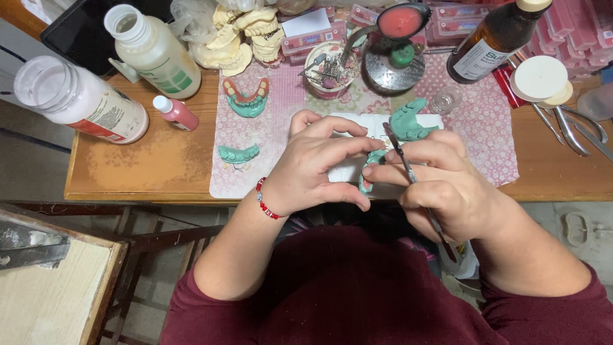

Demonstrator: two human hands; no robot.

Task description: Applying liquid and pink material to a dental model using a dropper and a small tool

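Note:
My left hand (313, 166), with a red bead bracelet at the wrist, grips a small green dental cast (369, 167) between thumb and fingers. My right hand (440, 185) holds a thin metal modelling tool (408, 171) like a pen, its tip touching the cast. Both hands hover just above a white cloth (348, 167) at the table's front edge. Most of the cast is hidden by my fingers.
On the pink patterned mat (479, 121) lie a green cast with pink wax (246, 99), a small green cast (238, 153) and another green cast (408, 120). White bottles (153, 51) (83, 102), a pink bottle (177, 112), a brown bottle (495, 38), a burner (393, 67), pliers (578, 131) and plaster models (239, 35) surround them.

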